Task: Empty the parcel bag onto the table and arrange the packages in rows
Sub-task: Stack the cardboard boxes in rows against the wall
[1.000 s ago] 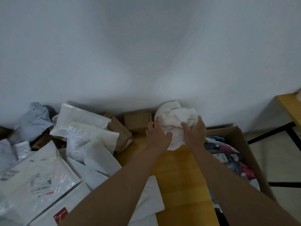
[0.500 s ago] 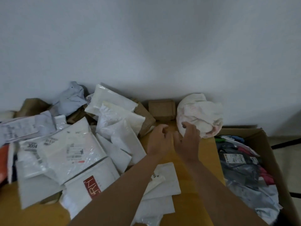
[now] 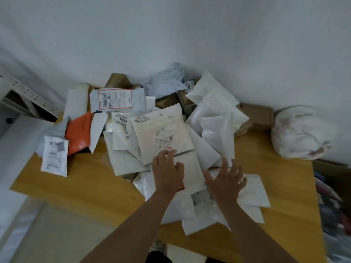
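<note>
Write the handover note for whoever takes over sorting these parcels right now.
Left hand: grip open, fingers resting on the flat white parcels mid-table.
Right hand: grip open, fingers spread over a white mailer, holding nothing.
Parcel bag: crumpled at the far right of the table, by the wall.
Done: bag looks emptied; parcels, including an orange mailer, lie in a heap.
Left: lay every parcel out in rows; none is lined up.

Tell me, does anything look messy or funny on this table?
Yes. The packages lie in a jumbled heap, overlapping at all angles, not in rows. One small white package hangs over the table's left edge. The empty bag sits crumpled up against the wall. Both hands, left and right, are over the heap.
</note>
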A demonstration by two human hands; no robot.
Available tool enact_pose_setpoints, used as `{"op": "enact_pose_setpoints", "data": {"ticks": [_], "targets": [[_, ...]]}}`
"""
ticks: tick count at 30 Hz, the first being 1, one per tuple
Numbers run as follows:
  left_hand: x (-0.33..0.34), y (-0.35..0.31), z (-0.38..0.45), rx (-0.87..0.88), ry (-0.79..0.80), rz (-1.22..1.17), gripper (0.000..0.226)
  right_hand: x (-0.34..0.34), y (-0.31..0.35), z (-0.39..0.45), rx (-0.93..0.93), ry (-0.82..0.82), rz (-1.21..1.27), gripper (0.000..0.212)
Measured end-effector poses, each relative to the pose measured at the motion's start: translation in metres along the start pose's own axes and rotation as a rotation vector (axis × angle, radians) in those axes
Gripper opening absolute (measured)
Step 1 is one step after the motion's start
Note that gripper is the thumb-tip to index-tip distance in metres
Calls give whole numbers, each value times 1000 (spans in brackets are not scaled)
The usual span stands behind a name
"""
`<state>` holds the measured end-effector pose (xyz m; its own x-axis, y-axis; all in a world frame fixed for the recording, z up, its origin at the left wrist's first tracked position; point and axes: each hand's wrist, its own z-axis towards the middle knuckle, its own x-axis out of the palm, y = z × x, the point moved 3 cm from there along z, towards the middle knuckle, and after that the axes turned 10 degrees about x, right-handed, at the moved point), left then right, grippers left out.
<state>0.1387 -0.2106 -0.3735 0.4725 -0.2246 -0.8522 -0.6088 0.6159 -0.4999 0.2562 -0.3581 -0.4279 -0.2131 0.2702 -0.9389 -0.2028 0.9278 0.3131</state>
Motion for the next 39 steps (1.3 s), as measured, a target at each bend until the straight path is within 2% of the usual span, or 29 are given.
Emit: {"op": "enact_pose_setpoints", "data": {"ticks": [3, 5, 6, 8, 11, 13, 15, 18, 21, 24, 27, 30, 34, 36, 39], "targets": [[22, 41, -49, 275, 390, 196, 70, 29, -33, -39, 166, 129, -140, 101], [39, 61, -75, 373, 624, 246, 87, 41, -49, -63, 152, 190, -209, 102], [44, 66, -83, 402, 657, 263, 92, 45, -60, -69, 100, 210, -237, 99], [50, 64, -91, 426, 689, 280, 93, 45, -84, -60, 1, 227, -261, 94], [60, 51, -100, 428, 680, 271, 92, 36, -111, -20, -53, 255, -270, 93], [71, 39, -107, 406, 696, 261, 91, 29, -118, 9, -59, 207, -259, 92], [82, 29, -110, 381, 661, 238, 91, 22, -116, 31, 3, 229, -230, 93], [88, 15, -117, 376, 635, 256, 93, 3, -112, 34, 75, 142, -189, 94], [91, 4, -128, 343, 723, 291, 97, -8, -119, -17, 29, 9, -75, 82], [98, -23, -132, 287, 709, 312, 100, 9, -145, -83, -79, 123, -71, 71], [109, -47, -134, 223, 700, 311, 94, 23, -179, -96, -130, 285, -160, 69], [120, -68, -139, 165, 723, 245, 79, 14, -203, -80, -78, 294, -187, 72], [114, -78, -142, 144, 659, 145, 66, -2, -194, -75, 32, 232, -57, 71], [102, -66, -142, 90, 612, 141, 72, 4, -179, -88, -4, 232, -49, 80], [96, -46, -146, 123, 715, 187, 93, 25, -173, -107, -76, 323, -102, 100]]}}
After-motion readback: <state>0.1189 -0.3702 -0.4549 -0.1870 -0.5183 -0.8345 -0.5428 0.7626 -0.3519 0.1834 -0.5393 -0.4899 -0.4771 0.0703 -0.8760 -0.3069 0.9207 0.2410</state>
